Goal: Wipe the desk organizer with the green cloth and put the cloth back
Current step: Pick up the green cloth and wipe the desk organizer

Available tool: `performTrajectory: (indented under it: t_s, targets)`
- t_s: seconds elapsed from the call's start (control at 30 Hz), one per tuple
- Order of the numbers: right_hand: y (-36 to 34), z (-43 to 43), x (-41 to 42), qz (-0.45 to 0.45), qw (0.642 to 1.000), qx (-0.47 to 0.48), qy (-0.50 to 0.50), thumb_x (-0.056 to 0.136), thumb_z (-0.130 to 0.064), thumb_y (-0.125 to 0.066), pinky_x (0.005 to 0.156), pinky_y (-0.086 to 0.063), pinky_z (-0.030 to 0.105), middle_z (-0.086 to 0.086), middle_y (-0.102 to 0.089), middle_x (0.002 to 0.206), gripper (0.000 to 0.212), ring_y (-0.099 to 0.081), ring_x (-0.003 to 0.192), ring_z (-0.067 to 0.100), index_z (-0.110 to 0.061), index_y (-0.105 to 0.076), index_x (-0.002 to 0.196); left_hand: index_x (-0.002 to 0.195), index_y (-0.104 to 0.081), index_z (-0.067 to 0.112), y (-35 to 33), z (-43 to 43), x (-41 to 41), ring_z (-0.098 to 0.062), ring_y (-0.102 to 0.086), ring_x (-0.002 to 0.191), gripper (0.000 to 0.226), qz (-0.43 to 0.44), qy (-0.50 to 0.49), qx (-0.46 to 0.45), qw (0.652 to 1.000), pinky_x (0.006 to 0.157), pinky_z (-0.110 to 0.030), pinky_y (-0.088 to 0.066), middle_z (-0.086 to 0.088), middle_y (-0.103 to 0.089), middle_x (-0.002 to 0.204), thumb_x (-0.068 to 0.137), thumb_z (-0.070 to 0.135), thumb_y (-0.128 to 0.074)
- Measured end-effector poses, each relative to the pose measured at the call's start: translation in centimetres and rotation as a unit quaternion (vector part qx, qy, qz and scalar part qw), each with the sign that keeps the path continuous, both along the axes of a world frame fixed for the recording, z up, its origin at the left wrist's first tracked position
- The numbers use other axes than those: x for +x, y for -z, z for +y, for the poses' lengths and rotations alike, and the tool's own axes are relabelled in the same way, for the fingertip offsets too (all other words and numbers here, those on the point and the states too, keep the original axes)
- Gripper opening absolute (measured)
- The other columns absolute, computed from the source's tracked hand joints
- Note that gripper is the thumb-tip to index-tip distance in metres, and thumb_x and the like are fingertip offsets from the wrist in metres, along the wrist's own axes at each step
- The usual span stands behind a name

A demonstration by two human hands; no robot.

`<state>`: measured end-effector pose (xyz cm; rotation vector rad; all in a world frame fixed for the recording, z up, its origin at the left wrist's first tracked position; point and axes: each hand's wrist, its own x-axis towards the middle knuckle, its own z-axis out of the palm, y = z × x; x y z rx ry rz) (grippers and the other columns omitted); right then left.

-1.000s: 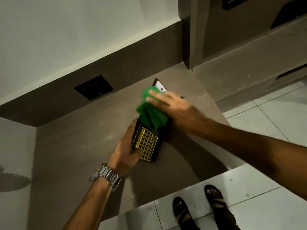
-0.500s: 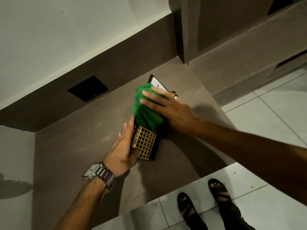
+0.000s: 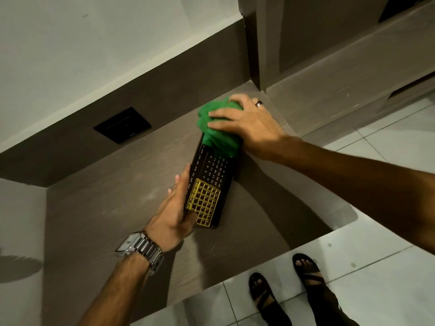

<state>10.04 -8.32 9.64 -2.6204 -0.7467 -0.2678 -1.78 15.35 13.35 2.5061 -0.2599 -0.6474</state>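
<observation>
One black desk organizer (image 3: 209, 182) lies flat on the brown counter (image 3: 98, 212), calendar face up, gold grid at its 6 o'clock end. One green cloth (image 3: 217, 128) bunched on its 12 o'clock end, right hand (image 3: 244, 121) pressed over it, fingers curled gripping cloth. Left hand (image 3: 174, 210) clamps organizer's 9 o'clock edge. One black wall plate (image 3: 122, 124) at 10 o'clock. One wristwatch (image 3: 141, 249), one ring (image 3: 259, 104), two sandalled feet (image 3: 282, 285) on tile floor (image 3: 376, 267).
</observation>
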Motion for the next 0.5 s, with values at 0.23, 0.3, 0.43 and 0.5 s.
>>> performTrajectory:
  t_s: [0.23,0.3,0.43,0.5]
  targets:
    - [-0.9,1.2,1.3,0.007,0.999,-0.023,0.041,0.085,-0.042,-0.058,0.097,-0.041,0.049,-0.002,-0.045,0.142,0.050,-0.036,0.126,0.027,-0.032,-0.051,0.134,0.135,0.015,0.048,0.2,0.4,0.3,-0.034,-0.011,0.150,0.109,0.010,0.001,-0.001,1.000,0.116,-0.064,-0.023,-0.009,-0.007,0.164,0.081,-0.010,-0.059]
    - [0.2,2.5,-1.2,0.014,0.999,0.038,-0.016,0.081,-0.049,-0.054,0.099,-0.045,0.044,-0.001,-0.048,0.137,0.052,-0.044,0.123,0.019,-0.030,-0.055,0.129,0.137,0.015,0.045,0.4,0.6,0.2,-0.036,-0.015,0.149,0.108,-0.006,0.021,-0.001,1.000,0.115,-0.063,-0.025,-0.009,-0.009,0.163,0.081,-0.009,-0.059]
    - [0.5,2.3,-3.2,-0.045,0.995,0.015,-0.086,0.083,-0.012,-0.061,0.101,-0.039,0.047,0.002,-0.053,0.136,0.048,-0.041,0.128,0.027,-0.030,-0.060,0.127,0.150,0.012,0.033,0.6,0.8,0.0,-0.035,-0.016,0.149,0.105,-0.012,0.022,-0.002,1.000,0.115,-0.063,-0.025,-0.007,-0.012,0.163,0.082,-0.005,-0.058]
    - [0.8,1.2,-0.9,-0.050,0.998,0.028,-0.012,0.084,-0.013,-0.061,0.105,-0.032,0.051,0.002,-0.049,0.142,0.053,-0.038,0.132,0.029,-0.030,-0.054,0.133,0.149,0.014,0.033,0.6,0.8,0.0,-0.036,-0.016,0.149,0.106,-0.010,0.025,0.000,1.000,0.115,-0.064,-0.025,-0.009,-0.012,0.163,0.082,-0.004,-0.060]
